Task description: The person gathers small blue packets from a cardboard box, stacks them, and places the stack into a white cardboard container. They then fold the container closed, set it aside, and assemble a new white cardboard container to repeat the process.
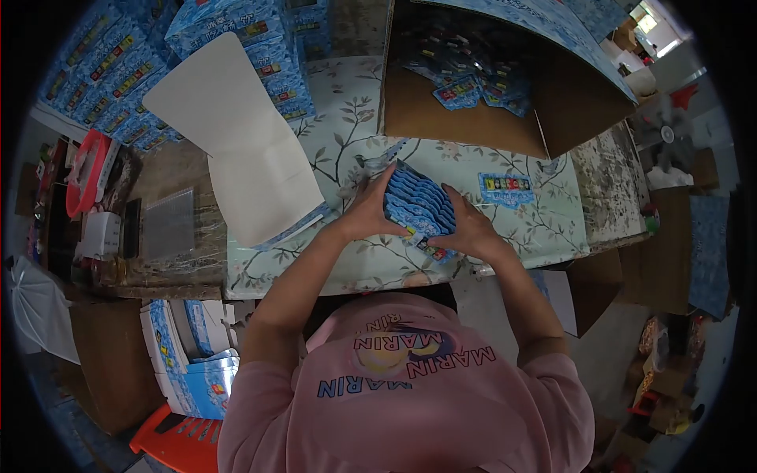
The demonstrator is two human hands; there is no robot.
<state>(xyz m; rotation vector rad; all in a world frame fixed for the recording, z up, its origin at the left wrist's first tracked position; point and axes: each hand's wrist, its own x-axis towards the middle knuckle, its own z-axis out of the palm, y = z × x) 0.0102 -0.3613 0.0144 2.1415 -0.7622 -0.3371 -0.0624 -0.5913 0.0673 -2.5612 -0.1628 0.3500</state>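
Note:
Between my two hands is a row of blue printed blister packets (420,201), standing on edge and pressed together over the floral tablecloth (347,268). My left hand (367,206) grips the left side of the row, thumb toward me. On the other side my right hand (471,225) squeezes the same packets from the right. A single blue packet (507,189) lies flat on the cloth to the right. Left of my hands lies an unfolded box (264,169), its plain white inside facing up and a blue printed edge showing beneath.
A large cardboard box (465,130) lies on its side at the back, with many loose packets (465,91) inside. Stacked blue printed boxes (102,67) fill the back left. A clear plastic piece (169,225) lies at the left. Below it are flattened cartons (201,378) on an orange chair (177,437).

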